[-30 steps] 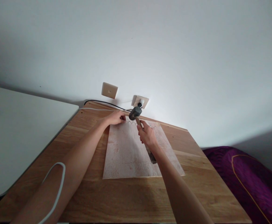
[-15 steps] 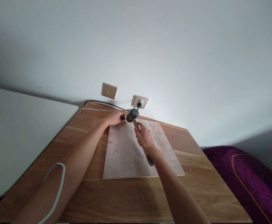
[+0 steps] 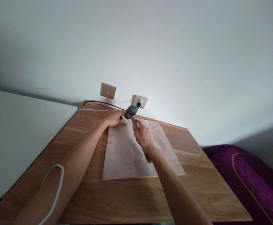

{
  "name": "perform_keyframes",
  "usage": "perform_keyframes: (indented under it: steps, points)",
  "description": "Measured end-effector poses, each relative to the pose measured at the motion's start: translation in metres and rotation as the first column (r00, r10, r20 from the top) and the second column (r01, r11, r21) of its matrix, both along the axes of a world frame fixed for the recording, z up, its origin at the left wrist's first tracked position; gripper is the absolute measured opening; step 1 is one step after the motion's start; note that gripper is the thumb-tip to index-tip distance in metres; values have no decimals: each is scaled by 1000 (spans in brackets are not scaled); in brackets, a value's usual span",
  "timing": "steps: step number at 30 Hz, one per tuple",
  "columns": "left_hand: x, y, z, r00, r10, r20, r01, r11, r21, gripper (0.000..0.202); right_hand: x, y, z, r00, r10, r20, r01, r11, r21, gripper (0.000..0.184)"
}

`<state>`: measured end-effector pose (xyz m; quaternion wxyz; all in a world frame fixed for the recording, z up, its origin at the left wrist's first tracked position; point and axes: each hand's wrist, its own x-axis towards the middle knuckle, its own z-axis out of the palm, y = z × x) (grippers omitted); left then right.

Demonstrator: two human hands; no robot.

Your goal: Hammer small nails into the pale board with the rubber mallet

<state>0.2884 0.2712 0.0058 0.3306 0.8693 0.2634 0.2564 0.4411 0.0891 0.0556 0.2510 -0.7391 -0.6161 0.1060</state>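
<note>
My right hand (image 3: 143, 134) is closed round the wooden handle of a hammer (image 3: 131, 111). The dark, blunt head is raised near the far edge of a whitish board (image 3: 129, 156) with reddish-brown stains. A zigzag pencil line (image 3: 150, 125) runs along that far edge, partly hidden by the hammer and my right hand. At the board's far left corner, my left hand (image 3: 115, 119) rests with curled fingers and its thumb on the surface. Whatever lies between those fingertips is too small to make out.
The board lies on a wooden table (image 3: 113, 200) against a white wall. A socket with a plug (image 3: 139, 103) and a wall plate (image 3: 108, 91) sit above cables (image 3: 101, 102). A white table (image 3: 21, 125) adjoins at left; purple fabric (image 3: 246, 175) is at right. A white cord (image 3: 59, 184) crosses my left forearm.
The hammer head has shifted slightly up and left, with my right hand moving along. My left thumb and fingertips look a little farther apart. The board keeps its place on the table.
</note>
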Motion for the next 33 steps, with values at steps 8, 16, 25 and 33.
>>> perform_keyframes:
  steps: [8,16,25,33]
  points:
    - [0,5,-6,1000,-1,13,1,1000,-3,29,7,-1,5,999,-29,-42,27,998,-60,44]
    - [1,7,-6,996,-90,-20,91,995,36,17,15,-6,-9,995,-49,-89,46,998,-43,46]
    - [-2,-2,4,999,-17,-43,18,1000,16,46,-6,1,3,996,-17,-87,8,996,-93,41]
    - [-2,3,-1,999,35,-15,-35,999,28,23,6,-10,-8,979,-109,-173,97,992,-78,47]
